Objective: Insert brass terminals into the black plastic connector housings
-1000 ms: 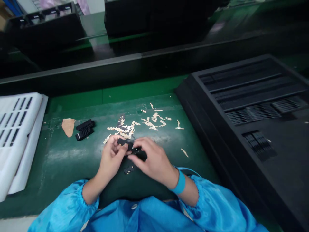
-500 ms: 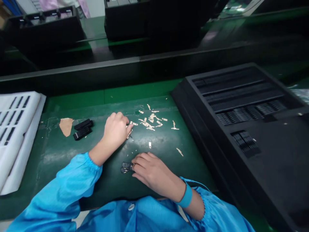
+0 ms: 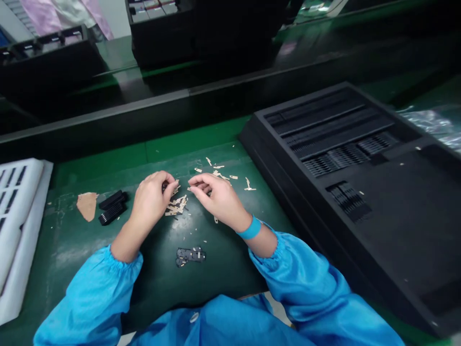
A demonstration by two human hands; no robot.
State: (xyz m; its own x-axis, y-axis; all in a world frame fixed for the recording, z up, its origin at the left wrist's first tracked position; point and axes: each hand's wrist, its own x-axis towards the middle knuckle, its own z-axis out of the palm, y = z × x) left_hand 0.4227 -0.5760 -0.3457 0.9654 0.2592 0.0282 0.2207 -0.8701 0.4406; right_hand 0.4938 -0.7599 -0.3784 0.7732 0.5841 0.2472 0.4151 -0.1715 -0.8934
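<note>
My left hand (image 3: 151, 197) is over the left side of a pile of small cream-coloured strips (image 3: 176, 206), thumb and fingertips pinched together. Facing it, my right hand (image 3: 221, 198) is also closed in a pinch, with a tiny pale bit at its fingertips. What either pinch holds is too small to name. More cream strips (image 3: 218, 174) lie scattered behind my right hand, partly hidden by it. Nearer my body, small flat black parts (image 3: 190, 255) with pale spots rest on the green table (image 3: 151, 293), touched by neither hand.
At left are a tan scrap (image 3: 87, 206), black ribbed pieces (image 3: 113, 207) and white slotted foam trays (image 3: 36, 230). A large black slotted tray (image 3: 382, 216) stands on the right. Black bins (image 3: 162, 36) sit on the back ledge, with a person in pink (image 3: 65, 17) beyond.
My right hand has left the black parts and moved forward to the strips. Strips now lie gathered by my left hand. The view has shifted slightly right.
</note>
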